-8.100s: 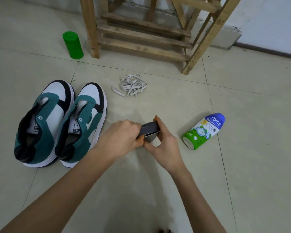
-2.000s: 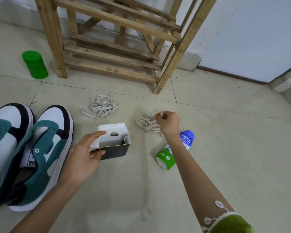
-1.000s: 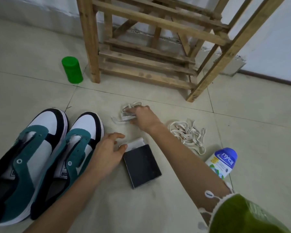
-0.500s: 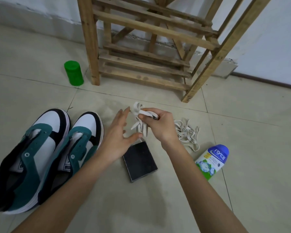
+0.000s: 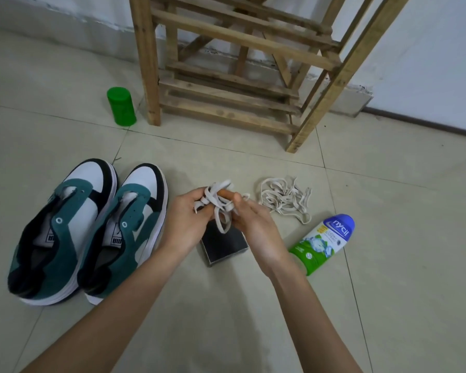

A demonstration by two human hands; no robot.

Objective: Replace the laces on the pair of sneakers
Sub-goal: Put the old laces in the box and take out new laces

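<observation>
Two green, white and black sneakers stand side by side on the tiled floor, the left sneaker (image 5: 57, 227) and the right sneaker (image 5: 127, 227), both without laces. A tangled bundle of white laces (image 5: 218, 203) hangs above the floor between my hands. My left hand (image 5: 184, 222) grips it from the left and my right hand (image 5: 253, 224) pinches it from the right. A second heap of white laces (image 5: 284, 199) lies on the floor to the right. A flat black box (image 5: 223, 244) lies under my hands.
A green and blue bottle (image 5: 322, 243) lies on its side at the right. A green canister (image 5: 121, 106) stands by the leg of a wooden rack (image 5: 232, 76) against the wall. Bare tiles stretch in front and at the right.
My right hand picked the lace bundle off the floor and brought it over the black box. My left hand let go of the box and took hold of the bundle too.
</observation>
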